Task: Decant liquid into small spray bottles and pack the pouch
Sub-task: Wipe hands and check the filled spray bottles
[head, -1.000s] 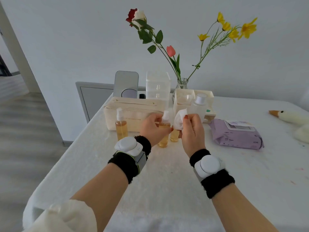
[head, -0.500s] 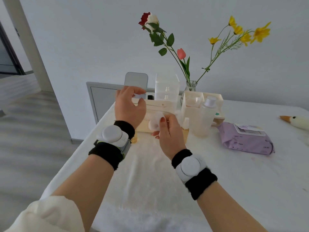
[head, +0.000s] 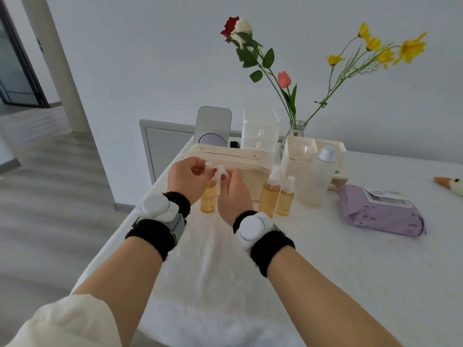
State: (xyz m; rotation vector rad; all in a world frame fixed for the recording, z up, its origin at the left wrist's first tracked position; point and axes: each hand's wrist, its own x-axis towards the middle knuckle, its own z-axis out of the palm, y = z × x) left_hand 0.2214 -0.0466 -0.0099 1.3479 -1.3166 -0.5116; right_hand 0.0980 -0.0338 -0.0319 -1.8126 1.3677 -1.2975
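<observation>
Three small spray bottles of amber liquid stand on the white table in front of the cream pouch (head: 235, 162). My left hand (head: 188, 180) pinches the white spray top of the leftmost bottle (head: 208, 200), whose upper part is hidden behind my fingers. Close beside it, my right hand (head: 234, 196) pinches a small white wipe (head: 221, 172) against the bottle's top. The other two bottles, a taller one (head: 270, 194) and a shorter one (head: 285, 199), stand untouched to the right. Behind them is a large clear bottle (head: 317, 181) with a white cap.
A purple wipes pack (head: 383, 215) lies at right, with a goose toy (head: 451, 184) beyond it. At the back stand a cream organizer (head: 295, 156), clear drawers (head: 260, 132), a mirror (head: 213, 126) and a vase of flowers (head: 295, 128). The table's left edge drops to the floor.
My left hand let go of the middle bottle, which now stands on the table. Both hands moved left to the leftmost bottle, the right still carrying the wipe.
</observation>
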